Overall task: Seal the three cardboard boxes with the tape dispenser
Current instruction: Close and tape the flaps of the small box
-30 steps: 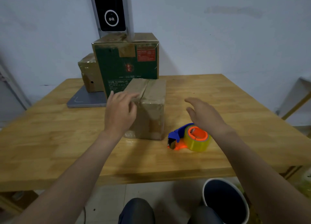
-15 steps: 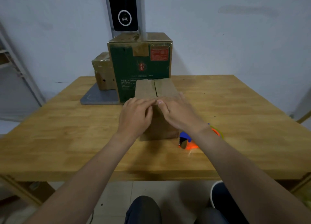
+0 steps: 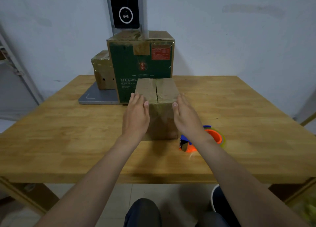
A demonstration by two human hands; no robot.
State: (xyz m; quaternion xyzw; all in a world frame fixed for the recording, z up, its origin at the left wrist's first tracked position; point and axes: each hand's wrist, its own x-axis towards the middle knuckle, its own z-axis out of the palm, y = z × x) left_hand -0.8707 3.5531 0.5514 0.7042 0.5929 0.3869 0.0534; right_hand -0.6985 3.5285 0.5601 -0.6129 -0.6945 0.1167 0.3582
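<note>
- Bracing the small plain brown cardboard box (image 3: 156, 107): left hand (image 3: 136, 117) and right hand (image 3: 186, 117), fingers straight, flat against its 9 and 3 o'clock sides.
- Blue-and-orange tape dispenser (image 3: 188, 144) lies untouched at the box's 4 o'clock.
- Top seam looks untaped, so sealing is judged barely begun; the tall green printed carton (image 3: 140, 64) waits at 12 o'clock.

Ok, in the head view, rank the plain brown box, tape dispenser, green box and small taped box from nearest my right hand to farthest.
1. Plain brown box: the right hand lies along its right side.
2. Tape dispenser: on the table beside the wrist.
3. Green box: behind the plain brown box.
4. Small taped box: far back left.
</note>
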